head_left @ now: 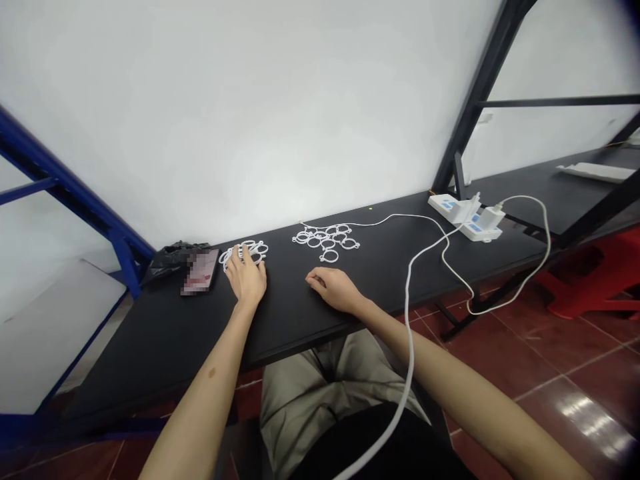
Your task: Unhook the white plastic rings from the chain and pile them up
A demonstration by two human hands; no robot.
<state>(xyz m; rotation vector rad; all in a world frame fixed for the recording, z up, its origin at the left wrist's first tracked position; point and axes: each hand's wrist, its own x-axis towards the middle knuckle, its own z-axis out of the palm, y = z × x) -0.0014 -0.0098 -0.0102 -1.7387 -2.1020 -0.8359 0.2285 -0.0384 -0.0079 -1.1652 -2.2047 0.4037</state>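
My left hand [246, 273] lies flat on the black table [165, 333], fingers stretched out onto a small heap of loose white plastic rings [253, 251]. To its right, a flat sheet of joined white rings [327, 240] lies further back on the table. My right hand [333, 288] rests near the table's front edge, just in front of that sheet, fingers loosely curled and holding nothing.
A phone [200, 270] lies left of my left hand, beside a black bag [173, 257]. A white power strip [465, 217] with a plugged charger sits at the right; its white cables [410, 293] trail over the table edge toward my lap. Red stools [595, 287] stand on the floor.
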